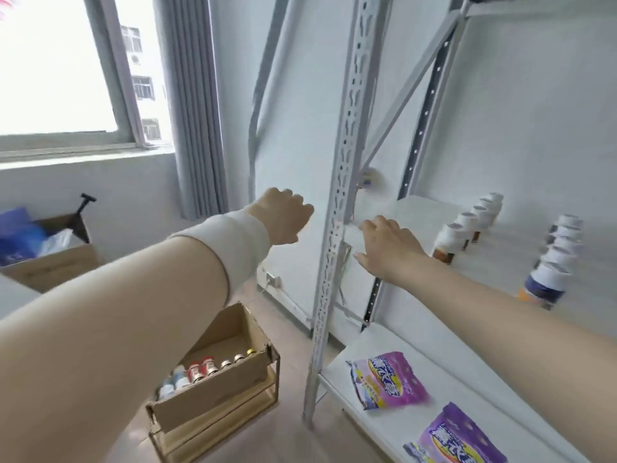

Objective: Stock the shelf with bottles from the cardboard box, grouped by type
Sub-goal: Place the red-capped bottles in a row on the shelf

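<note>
The middle shelf (pixel 500 272) of a white metal rack carries two rows of white-capped bottles: brown ones (pixel 467 225) and blue-labelled ones (pixel 554 259). My right hand (pixel 384 248) rests on that shelf's front left corner with the thumb stretched out, holding nothing. My left hand (pixel 283 215) hangs in the air left of the perforated upright (pixel 337 228); its fingers are curled and nothing shows in them. Down on the floor, an open cardboard box (pixel 230 379) holds several bottles with red, white and metal caps (pixel 207 369).
The cardboard box sits on a low wooden crate (pixel 213 429). Two purple bags (pixel 387 379) lie on the lower shelf (pixel 394 426). A second box (pixel 56 259) with blue bags stands under the window at left. A grey curtain (pixel 197 105) hangs beside the rack.
</note>
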The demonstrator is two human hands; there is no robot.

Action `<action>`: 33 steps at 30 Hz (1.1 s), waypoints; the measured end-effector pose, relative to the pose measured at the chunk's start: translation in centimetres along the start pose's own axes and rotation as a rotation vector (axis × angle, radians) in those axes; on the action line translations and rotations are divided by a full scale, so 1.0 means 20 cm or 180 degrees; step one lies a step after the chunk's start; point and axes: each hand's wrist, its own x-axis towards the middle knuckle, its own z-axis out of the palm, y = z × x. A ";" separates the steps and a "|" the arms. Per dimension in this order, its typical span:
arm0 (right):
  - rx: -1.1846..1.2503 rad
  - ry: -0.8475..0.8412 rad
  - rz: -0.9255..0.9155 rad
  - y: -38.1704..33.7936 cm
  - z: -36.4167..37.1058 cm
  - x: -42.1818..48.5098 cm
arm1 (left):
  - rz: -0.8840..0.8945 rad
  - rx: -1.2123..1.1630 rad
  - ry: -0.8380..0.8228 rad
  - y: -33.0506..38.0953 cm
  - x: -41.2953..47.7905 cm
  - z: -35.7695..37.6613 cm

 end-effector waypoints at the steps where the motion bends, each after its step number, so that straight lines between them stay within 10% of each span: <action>1: 0.0000 -0.0064 -0.0094 -0.12 0.06 0.08 | -0.0073 -0.0060 -0.0102 -0.09 -0.04 0.13; 17: -0.0039 -0.1256 -0.1305 -1.34 1.32 1.13 | -0.0907 -0.1067 -0.1853 -0.66 -0.15 2.03; 33: 0.0728 -0.3461 -0.0841 -1.71 2.97 1.61 | -0.1902 -0.3131 -0.3178 -0.15 0.06 3.69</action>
